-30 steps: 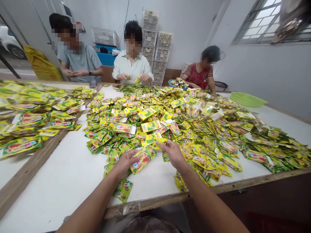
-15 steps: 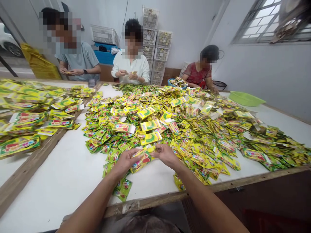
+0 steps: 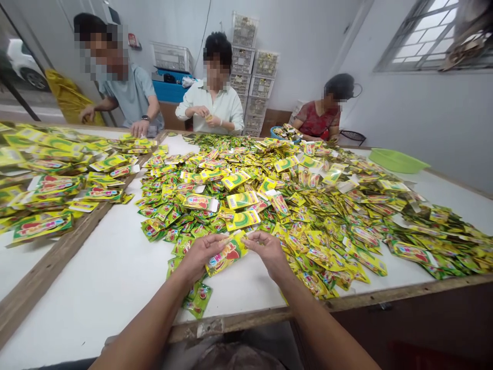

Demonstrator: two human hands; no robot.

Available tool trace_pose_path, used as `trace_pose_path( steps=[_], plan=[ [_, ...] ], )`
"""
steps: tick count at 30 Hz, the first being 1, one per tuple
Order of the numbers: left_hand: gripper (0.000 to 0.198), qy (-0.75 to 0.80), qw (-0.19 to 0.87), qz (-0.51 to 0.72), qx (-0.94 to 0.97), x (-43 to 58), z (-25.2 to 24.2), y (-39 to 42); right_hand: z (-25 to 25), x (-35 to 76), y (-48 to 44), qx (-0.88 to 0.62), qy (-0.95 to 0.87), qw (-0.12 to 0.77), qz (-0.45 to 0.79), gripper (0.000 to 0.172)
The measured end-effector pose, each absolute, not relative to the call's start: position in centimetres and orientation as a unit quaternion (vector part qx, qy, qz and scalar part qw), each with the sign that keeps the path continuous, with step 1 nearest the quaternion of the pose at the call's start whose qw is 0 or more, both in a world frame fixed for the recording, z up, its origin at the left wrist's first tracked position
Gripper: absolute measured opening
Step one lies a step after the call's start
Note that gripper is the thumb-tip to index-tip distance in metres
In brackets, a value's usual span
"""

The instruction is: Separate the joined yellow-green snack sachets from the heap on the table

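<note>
Between my hands, just above the white table [image 3: 115, 267], is a small yellow carton [image 3: 226, 257] with a red fruit picture and colourful lettering. My left hand [image 3: 200, 254] grips its left side, thumb on the front face. At the upper right end, my right hand [image 3: 267, 249] pinches the carton's edge with thumb and fingertips. Whether a sachet is inside the carton cannot be seen. Green sachets [image 3: 198, 300] lie below my left hand. Directly beyond my hands is a heap of yellow and green sachets [image 3: 319, 231], with several flat cartons [image 3: 242, 199] on top.
A wooden strip [image 3: 65, 252] divides the table; cartons [image 3: 46, 195] are piled on its left. At the far side sit three co-workers, one in a white shirt [image 3: 215, 103]. A green basin [image 3: 398, 160] and a blue basket [image 3: 283, 134] stand at the back right.
My right fingers have shifted along the carton's upper end, and the yellow piece between them no longer stands out. The left co-worker's hands have moved apart. The view has shifted slightly.
</note>
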State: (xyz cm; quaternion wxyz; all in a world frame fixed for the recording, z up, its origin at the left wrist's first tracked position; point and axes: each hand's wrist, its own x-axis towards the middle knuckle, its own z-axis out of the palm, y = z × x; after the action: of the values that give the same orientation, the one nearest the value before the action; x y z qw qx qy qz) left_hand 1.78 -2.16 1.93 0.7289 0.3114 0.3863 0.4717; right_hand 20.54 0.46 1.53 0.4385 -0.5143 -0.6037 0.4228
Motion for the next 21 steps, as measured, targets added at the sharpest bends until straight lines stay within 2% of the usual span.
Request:
trace_pose_path(
  steps=[6, 11, 15, 18, 21],
  plan=[
    [0.032, 0.379, 0.733, 0.473, 0.311, 1.9, 1.7, -2.0, 2.5, 19.7, -0.5, -0.553, -0.674, 0.412, 0.264, 0.015],
    [0.032, 0.39, 0.714, 0.494, 0.305, 2.0, 1.6, -1.9, 2.2, 18.8, -1.5, -0.529, -0.652, 0.391, 0.377, 0.022],
    [0.029, 0.378, 0.716, 0.486, 0.331, 1.8, 1.3, -1.9, 1.9, 18.3, -1.5, -0.518, -0.659, 0.349, 0.42, 0.022],
    [0.033, 0.362, 0.723, 0.47, 0.354, 1.8, 1.5, -2.1, 1.9, 17.9, -1.0, -0.543, -0.643, 0.368, 0.395, 0.017],
    [0.036, 0.377, 0.688, 0.443, 0.434, 2.1, 1.7, -2.4, 2.0, 17.3, -0.5, -0.558, -0.66, 0.378, 0.333, 0.012]
  ],
)
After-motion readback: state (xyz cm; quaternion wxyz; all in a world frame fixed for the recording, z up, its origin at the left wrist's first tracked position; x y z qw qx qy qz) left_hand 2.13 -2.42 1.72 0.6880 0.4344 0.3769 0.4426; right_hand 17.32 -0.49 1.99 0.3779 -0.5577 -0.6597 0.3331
